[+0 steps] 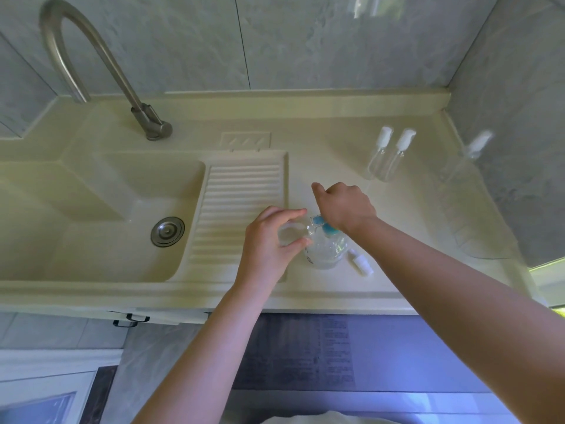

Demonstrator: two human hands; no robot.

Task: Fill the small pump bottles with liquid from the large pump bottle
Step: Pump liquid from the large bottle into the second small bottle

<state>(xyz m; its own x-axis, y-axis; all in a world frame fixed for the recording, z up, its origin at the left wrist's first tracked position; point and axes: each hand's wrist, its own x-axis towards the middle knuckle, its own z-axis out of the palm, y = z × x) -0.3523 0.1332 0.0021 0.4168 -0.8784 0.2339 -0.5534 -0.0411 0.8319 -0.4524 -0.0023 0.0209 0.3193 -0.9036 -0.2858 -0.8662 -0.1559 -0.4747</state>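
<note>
The large clear pump bottle with a blue pump head stands on the counter right of the ribbed drainboard. My left hand pinches a small clear bottle between thumb and fingers, with its mouth at the pump's nozzle. My right hand is curled in a loose fist with the thumb out. Its heel rests on the blue pump head, and nothing shows in its fingers. A white pump cap lies beside the large bottle. Two small capped bottles stand at the back, and a third near the right wall.
A cream sink basin with a steel drain and a tall curved faucet takes up the left. The ribbed drainboard lies between the sink and my hands. Tiled walls close in behind and on the right. The counter's front edge runs below my wrists.
</note>
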